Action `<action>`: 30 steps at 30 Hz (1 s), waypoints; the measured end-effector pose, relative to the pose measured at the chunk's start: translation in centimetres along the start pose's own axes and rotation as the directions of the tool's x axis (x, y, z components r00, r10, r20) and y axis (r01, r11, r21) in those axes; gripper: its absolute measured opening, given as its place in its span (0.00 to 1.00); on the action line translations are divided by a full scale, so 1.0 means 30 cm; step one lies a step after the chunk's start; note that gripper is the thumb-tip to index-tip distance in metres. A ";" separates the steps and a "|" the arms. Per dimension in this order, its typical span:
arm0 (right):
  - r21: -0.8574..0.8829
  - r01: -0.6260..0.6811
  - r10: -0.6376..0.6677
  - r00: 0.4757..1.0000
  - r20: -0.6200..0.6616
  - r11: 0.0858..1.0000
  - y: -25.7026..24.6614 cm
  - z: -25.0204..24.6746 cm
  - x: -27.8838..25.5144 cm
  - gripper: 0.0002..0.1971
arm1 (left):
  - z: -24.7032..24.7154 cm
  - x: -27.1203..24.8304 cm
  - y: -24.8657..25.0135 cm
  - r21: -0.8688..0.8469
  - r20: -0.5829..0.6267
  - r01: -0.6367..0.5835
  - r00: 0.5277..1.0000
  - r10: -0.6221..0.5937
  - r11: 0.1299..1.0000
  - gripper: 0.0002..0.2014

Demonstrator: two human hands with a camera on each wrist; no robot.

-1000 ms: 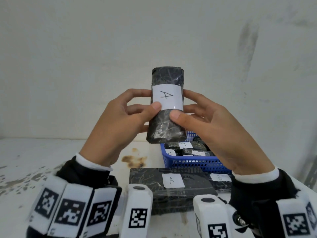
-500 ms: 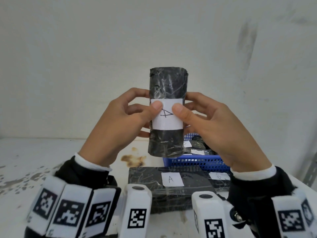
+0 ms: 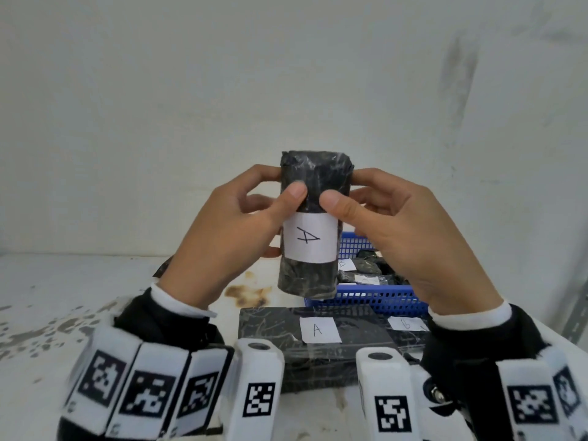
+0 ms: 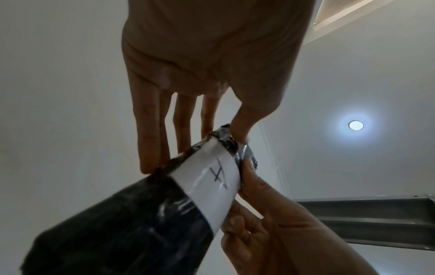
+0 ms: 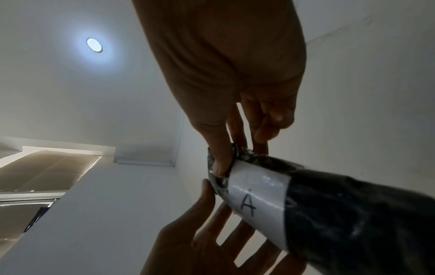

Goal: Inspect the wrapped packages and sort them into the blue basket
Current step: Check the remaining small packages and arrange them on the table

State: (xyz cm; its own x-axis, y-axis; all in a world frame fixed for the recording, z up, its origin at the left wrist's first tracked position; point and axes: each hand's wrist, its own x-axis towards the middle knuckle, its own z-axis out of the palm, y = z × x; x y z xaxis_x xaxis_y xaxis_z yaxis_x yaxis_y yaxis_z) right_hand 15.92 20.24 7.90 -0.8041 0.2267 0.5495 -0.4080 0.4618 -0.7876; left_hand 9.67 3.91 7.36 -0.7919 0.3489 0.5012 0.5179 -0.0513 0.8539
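Note:
A black wrapped package (image 3: 310, 272) with a white label marked A stands upright in the air between both hands. My left hand (image 3: 229, 230) pinches its upper part, thumb in front and fingers behind. My right hand (image 3: 397, 230) pinches it the same way from the right. The left wrist view shows the package (image 4: 132, 223) and left hand (image 4: 202, 78); the right wrist view shows the package (image 5: 341, 214) and right hand (image 5: 226, 78). The blue basket (image 3: 372, 300) sits behind and below the package, holding several wrapped, labelled packages.
A long flat black package (image 3: 318, 348) labelled A lies on the white table (image 3: 63, 297) in front of the basket. Another package with a B label (image 3: 405, 324) lies beside it on the right. A brown stain (image 3: 245, 292) marks the table. A white wall stands close behind.
The package has turned and slid down between the hands, so its label sits lower and my thumbs now press the black wrap above it. Both hands dropped slightly.

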 end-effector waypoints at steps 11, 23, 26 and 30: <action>0.101 -0.028 0.021 0.997 0.069 0.994 0.000 0.008 -0.006 0.14 | 0.004 -0.001 -0.005 0.011 -0.027 -0.043 0.999 0.044 0.999 0.12; 0.129 -0.057 0.048 0.996 0.071 0.990 -0.004 0.009 -0.003 0.13 | 0.008 -0.005 0.005 -0.069 -0.002 -0.043 0.999 0.043 0.997 0.11; 0.122 -0.060 0.052 0.997 0.062 0.991 -0.006 0.007 -0.002 0.11 | 0.009 -0.005 0.006 -0.053 0.032 -0.043 0.998 0.045 0.998 0.11; 0.097 -0.051 0.049 0.998 0.028 0.994 -0.007 0.002 -0.001 0.14 | 0.002 -0.006 0.008 0.045 0.094 -0.048 0.995 0.044 0.998 0.19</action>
State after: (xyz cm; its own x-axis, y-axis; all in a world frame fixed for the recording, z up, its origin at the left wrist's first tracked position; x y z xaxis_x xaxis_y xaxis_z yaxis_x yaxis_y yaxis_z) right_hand 16.00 20.09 8.02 -0.8346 0.2251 0.5028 -0.4064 0.3646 -0.8378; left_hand 9.97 3.90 7.47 -0.7345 0.4325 0.5229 0.5697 -0.0259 0.8215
